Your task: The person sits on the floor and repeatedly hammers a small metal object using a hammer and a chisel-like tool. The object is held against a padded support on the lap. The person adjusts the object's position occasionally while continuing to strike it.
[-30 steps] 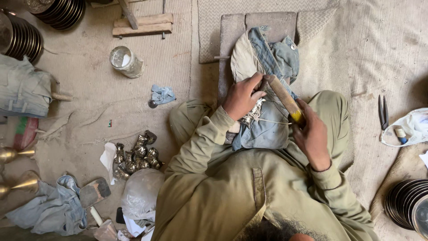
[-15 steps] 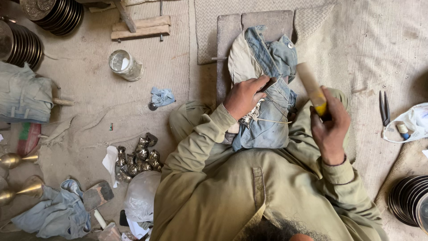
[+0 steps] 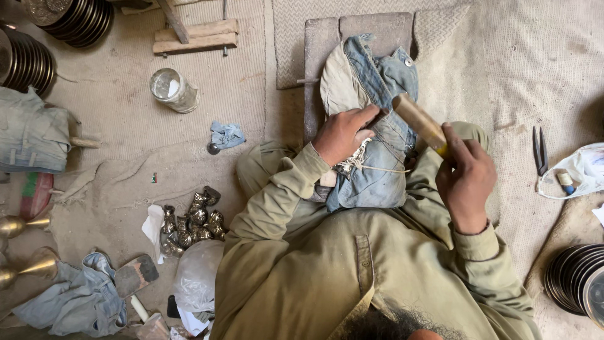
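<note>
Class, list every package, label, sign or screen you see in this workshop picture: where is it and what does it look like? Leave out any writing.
No labels, signs or screens show.
Clear plastic bag: on the floor by the person's left side, crumpled, whitish.
White plastic bag: far right edge beside the scissors, open, holding small items.
Glass jar: upper left on the mat, lying tilted, clear and round.

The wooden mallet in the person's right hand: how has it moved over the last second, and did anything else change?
The wooden mallet with the yellow band swung up and right off the blue denim bundle, then began tipping back toward it; the right hand kept its grip. The left hand stayed pressed on the small silvery metal piece. Floor items did not move.
</note>
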